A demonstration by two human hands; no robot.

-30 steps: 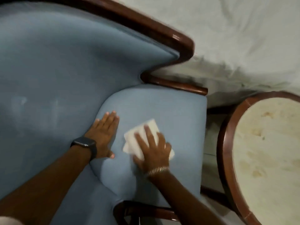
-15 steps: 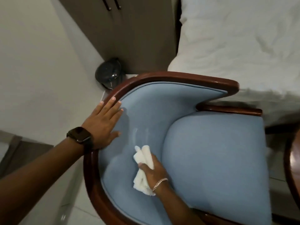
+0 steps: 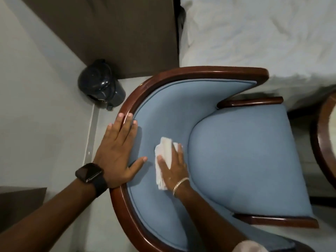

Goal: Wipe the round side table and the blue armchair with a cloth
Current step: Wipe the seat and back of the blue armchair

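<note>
Hiding under right hand [image 3: 173, 167], cloth [image 3: 164, 157]; round side table [image 3: 322, 142] mostly cropped.

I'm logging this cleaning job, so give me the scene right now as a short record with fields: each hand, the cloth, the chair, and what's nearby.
left hand: flat, open, on the armchair's wooden rim and backrest edge
right hand: pressing the white cloth against the inner backrest
blue armchair: seat cushion bare
round side table: partly visible at the right edge, untouched by either hand
nearby: dark bin on the floor, white bed behind
</note>
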